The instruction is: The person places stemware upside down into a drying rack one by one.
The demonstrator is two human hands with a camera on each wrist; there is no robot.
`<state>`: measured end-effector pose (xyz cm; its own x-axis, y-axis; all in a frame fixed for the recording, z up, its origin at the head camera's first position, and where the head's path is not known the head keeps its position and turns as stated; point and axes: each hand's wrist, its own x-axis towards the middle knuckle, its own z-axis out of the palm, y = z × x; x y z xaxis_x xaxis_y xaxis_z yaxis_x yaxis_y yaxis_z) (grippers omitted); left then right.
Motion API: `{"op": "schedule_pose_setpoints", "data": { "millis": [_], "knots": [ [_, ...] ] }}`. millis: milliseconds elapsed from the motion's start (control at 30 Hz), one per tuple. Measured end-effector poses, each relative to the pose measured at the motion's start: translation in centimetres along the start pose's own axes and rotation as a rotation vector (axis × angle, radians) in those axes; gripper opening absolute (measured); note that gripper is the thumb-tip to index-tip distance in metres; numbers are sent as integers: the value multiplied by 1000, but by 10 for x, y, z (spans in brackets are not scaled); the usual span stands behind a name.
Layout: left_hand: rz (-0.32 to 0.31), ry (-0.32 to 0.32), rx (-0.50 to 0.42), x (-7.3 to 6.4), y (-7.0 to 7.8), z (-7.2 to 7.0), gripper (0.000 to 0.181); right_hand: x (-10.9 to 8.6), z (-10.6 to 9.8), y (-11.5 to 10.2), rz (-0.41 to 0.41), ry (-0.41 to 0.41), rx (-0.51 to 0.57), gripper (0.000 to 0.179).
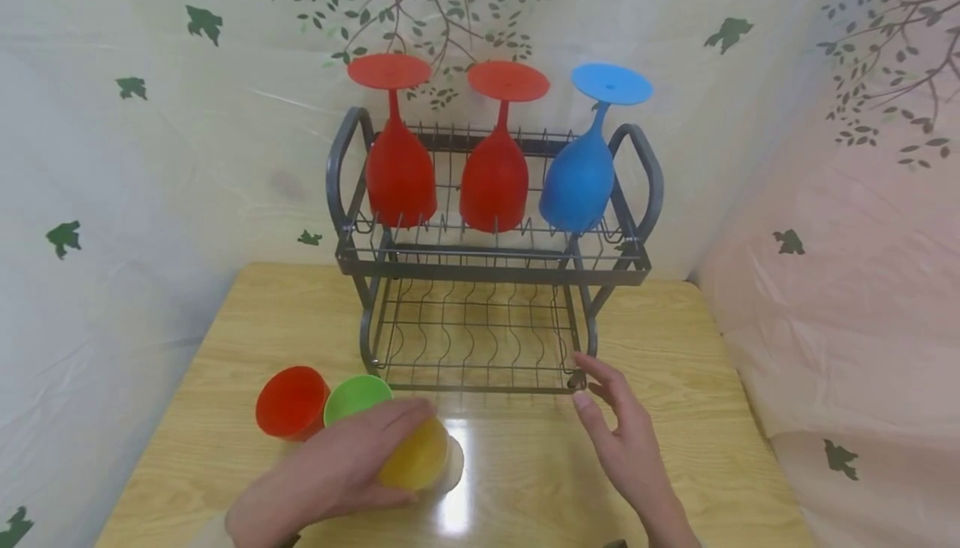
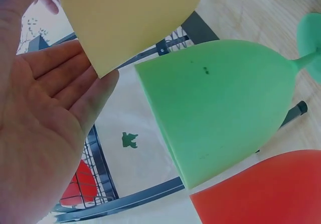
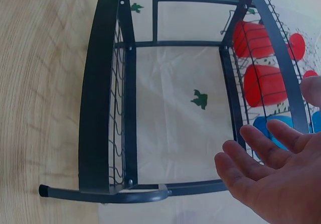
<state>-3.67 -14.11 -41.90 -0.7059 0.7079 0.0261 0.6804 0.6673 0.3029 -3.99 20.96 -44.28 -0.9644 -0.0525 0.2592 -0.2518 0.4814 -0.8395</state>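
My left hand [image 1: 337, 460] grips a yellow goblet [image 1: 420, 460] near its rim, the thumb on the near side and the fingers across the far side. In the left wrist view the yellow goblet's [image 2: 130, 23] rim meets the fingertips. Right beside it stands a green goblet [image 1: 356, 394], mouth up, and left of that a red goblet [image 1: 291, 402]. Near the front right corner of a black two-tier dish rack [image 1: 495, 271], my right hand [image 1: 628, 435] hovers with fingers spread and loosely bent. Nothing is in that palm in the right wrist view.
On the rack's upper tier, two red goblets [image 1: 401, 177] and a blue goblet [image 1: 577, 181] stand upside down. The wire lower tier [image 1: 480, 336] sits above the wooden table [image 1: 667, 365]. A leaf-printed cloth [image 1: 262, 140] hangs behind and along the sides.
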Motion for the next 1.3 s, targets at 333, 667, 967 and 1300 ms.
{"op": "schedule_pose_setpoints", "data": {
  "millis": [333,667,967,1300],
  "knots": [
    [-56,34,-68,-2,1,-1,88,0,-4,4,-2,29,47,44],
    [-152,101,-171,-3,6,0,79,0,-4,6,30,24,34,42],
    [-66,392,-91,-2,5,13,86,-2,0,4,76,-8,18,41],
    [-76,515,-209,1,18,22,80,-13,9,-5,-81,-8,122,45]
  ]
}}
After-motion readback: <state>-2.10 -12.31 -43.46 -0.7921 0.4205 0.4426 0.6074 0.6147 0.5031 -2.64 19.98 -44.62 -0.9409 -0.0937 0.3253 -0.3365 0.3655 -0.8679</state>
